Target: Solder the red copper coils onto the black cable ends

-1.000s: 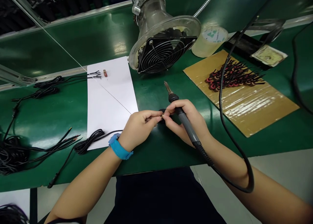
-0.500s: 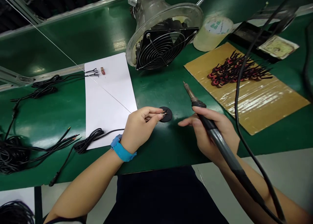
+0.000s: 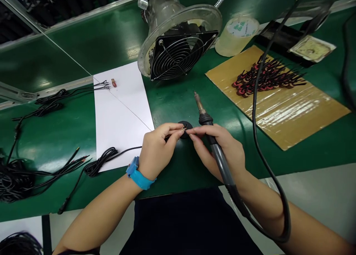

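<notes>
My left hand (image 3: 158, 145) is closed in a pinch over a round black disc (image 3: 190, 125). At its fingertips is a tiny part with gold-coloured bits and short black wire ends (image 3: 184, 127); its details are too small to tell. A black cable (image 3: 130, 148) runs under this hand from a tied coil (image 3: 100, 162). A thin pale wire (image 3: 126, 105) also runs down to the hand. My right hand (image 3: 225, 147) is wrapped round a soldering iron (image 3: 221, 160), tip pointing up and away. The right thumb and forefinger meet the tiny part beside the left fingertips.
A fan in a metal hood (image 3: 178, 58) hangs ahead. Right of it are a tape roll (image 3: 236, 38), a brown board (image 3: 289, 125) with a pile of small wired parts (image 3: 267, 77), and a sponge (image 3: 313, 48). White paper (image 3: 122, 117) and black cables (image 3: 16, 177) lie left. The iron's cord (image 3: 257, 132) loops at right.
My right hand has moved left with the soldering iron, and its thumb and forefinger have come together at the tiny part. My left hand keeps its pinch in nearly the same place.
</notes>
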A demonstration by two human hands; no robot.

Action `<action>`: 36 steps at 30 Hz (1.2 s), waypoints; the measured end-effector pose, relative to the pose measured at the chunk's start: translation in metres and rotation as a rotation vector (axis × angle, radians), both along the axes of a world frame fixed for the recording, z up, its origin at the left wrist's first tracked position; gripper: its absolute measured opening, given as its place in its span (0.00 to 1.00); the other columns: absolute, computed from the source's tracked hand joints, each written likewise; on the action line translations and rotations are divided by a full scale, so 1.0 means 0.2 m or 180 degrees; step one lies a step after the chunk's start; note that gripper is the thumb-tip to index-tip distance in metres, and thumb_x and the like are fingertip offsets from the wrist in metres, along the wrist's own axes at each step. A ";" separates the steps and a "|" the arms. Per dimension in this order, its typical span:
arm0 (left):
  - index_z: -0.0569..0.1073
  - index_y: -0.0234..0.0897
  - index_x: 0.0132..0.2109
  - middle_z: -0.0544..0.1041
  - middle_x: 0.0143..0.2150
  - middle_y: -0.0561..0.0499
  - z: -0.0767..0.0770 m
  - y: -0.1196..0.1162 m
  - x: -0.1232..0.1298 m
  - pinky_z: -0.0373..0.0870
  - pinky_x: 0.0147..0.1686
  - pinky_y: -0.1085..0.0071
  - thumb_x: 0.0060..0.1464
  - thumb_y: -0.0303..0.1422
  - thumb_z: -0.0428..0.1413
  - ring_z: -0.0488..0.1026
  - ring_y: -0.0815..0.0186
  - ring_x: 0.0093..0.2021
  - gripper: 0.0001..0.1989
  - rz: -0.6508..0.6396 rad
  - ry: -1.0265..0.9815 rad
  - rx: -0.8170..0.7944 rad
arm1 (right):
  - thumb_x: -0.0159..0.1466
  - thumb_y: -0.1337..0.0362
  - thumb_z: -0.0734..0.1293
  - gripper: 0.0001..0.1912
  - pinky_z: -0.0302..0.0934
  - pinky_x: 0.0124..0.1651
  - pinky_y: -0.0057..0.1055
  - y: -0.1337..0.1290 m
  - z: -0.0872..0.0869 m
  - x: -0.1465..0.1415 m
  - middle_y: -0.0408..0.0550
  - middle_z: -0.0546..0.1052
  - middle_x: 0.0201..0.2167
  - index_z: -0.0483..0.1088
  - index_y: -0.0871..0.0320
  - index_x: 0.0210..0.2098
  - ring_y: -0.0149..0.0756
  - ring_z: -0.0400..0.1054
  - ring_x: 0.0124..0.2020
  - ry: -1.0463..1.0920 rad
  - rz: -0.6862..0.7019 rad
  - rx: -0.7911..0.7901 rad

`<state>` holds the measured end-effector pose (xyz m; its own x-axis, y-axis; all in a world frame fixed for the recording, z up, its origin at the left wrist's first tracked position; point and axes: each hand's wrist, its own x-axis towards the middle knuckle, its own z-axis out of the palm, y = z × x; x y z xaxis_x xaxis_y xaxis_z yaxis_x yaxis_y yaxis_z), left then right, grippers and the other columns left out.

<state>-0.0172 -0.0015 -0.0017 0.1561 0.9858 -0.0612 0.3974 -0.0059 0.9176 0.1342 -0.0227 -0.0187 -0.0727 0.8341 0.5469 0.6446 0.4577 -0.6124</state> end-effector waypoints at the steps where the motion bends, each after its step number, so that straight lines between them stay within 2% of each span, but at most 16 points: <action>1: 0.75 0.38 0.42 0.80 0.38 0.53 0.00 0.00 0.00 0.75 0.41 0.75 0.55 0.29 0.56 0.78 0.70 0.38 0.07 0.0003 -0.0005 0.0005 | 0.58 0.73 0.67 0.15 0.66 0.38 0.27 0.00 0.00 0.00 0.41 0.76 0.34 0.64 0.53 0.42 0.29 0.70 0.34 -0.0008 -0.0014 -0.0009; 11: 0.75 0.37 0.42 0.80 0.38 0.52 -0.01 0.01 0.00 0.76 0.40 0.74 0.54 0.28 0.56 0.78 0.68 0.38 0.07 -0.0049 -0.0111 -0.0127 | 0.57 0.72 0.68 0.13 0.67 0.37 0.26 0.00 0.00 0.01 0.42 0.76 0.33 0.65 0.54 0.41 0.29 0.71 0.34 -0.0026 -0.0055 0.0017; 14: 0.75 0.37 0.41 0.80 0.37 0.52 -0.01 0.01 0.01 0.76 0.39 0.74 0.55 0.27 0.56 0.78 0.69 0.37 0.07 -0.0051 -0.0051 -0.0038 | 0.60 0.72 0.65 0.16 0.68 0.40 0.29 -0.03 -0.02 0.05 0.42 0.77 0.34 0.65 0.53 0.46 0.31 0.72 0.36 0.0181 -0.0111 -0.0066; 17: 0.75 0.37 0.40 0.80 0.38 0.53 0.00 0.01 0.01 0.76 0.39 0.75 0.55 0.26 0.56 0.78 0.69 0.38 0.06 -0.0057 0.0164 0.0324 | 0.62 0.71 0.62 0.22 0.69 0.36 0.29 -0.09 -0.05 0.10 0.42 0.78 0.32 0.61 0.52 0.55 0.30 0.73 0.32 0.0517 -0.0084 -0.0317; 19: 0.74 0.37 0.40 0.80 0.38 0.53 -0.01 0.00 0.02 0.76 0.40 0.75 0.55 0.26 0.56 0.78 0.69 0.39 0.06 -0.0068 0.0401 0.0642 | 0.63 0.70 0.62 0.24 0.68 0.32 0.27 -0.14 -0.08 0.13 0.42 0.77 0.30 0.60 0.53 0.58 0.30 0.72 0.30 0.0594 -0.0140 -0.0383; 24: 0.74 0.37 0.41 0.80 0.39 0.52 -0.03 -0.01 0.02 0.75 0.39 0.74 0.56 0.26 0.55 0.77 0.68 0.39 0.06 -0.0227 0.0983 0.1297 | 0.61 0.64 0.64 0.20 0.68 0.33 0.32 -0.22 -0.13 0.19 0.46 0.76 0.33 0.66 0.56 0.54 0.32 0.70 0.28 0.0668 -0.0013 0.0171; 27: 0.74 0.36 0.42 0.80 0.38 0.51 -0.05 -0.02 0.01 0.74 0.37 0.73 0.56 0.26 0.54 0.76 0.67 0.38 0.06 -0.0333 0.1228 0.1593 | 0.61 0.67 0.64 0.19 0.68 0.31 0.30 -0.22 -0.13 0.19 0.47 0.75 0.32 0.67 0.58 0.52 0.30 0.70 0.26 0.0738 0.0033 0.0376; 31: 0.74 0.36 0.42 0.80 0.38 0.50 -0.04 -0.02 0.01 0.74 0.37 0.72 0.57 0.27 0.53 0.76 0.66 0.38 0.07 -0.0367 0.1341 0.1705 | 0.61 0.72 0.63 0.23 0.68 0.31 0.29 -0.16 -0.09 0.16 0.48 0.76 0.37 0.63 0.56 0.56 0.31 0.72 0.32 0.0632 0.0395 0.0116; 36: 0.73 0.37 0.39 0.79 0.37 0.51 -0.02 0.00 -0.01 0.72 0.37 0.73 0.57 0.27 0.53 0.76 0.67 0.37 0.05 -0.0236 0.1292 0.1316 | 0.60 0.74 0.63 0.21 0.68 0.43 0.34 -0.08 -0.09 0.11 0.47 0.73 0.49 0.63 0.52 0.52 0.34 0.70 0.43 -0.0229 0.0605 0.0056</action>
<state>-0.0185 -0.0013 -0.0060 0.2700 0.9279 0.2571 0.7015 -0.3725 0.6076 0.1562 -0.0387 -0.0376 -0.2675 0.7919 0.5490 0.5873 0.5857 -0.5586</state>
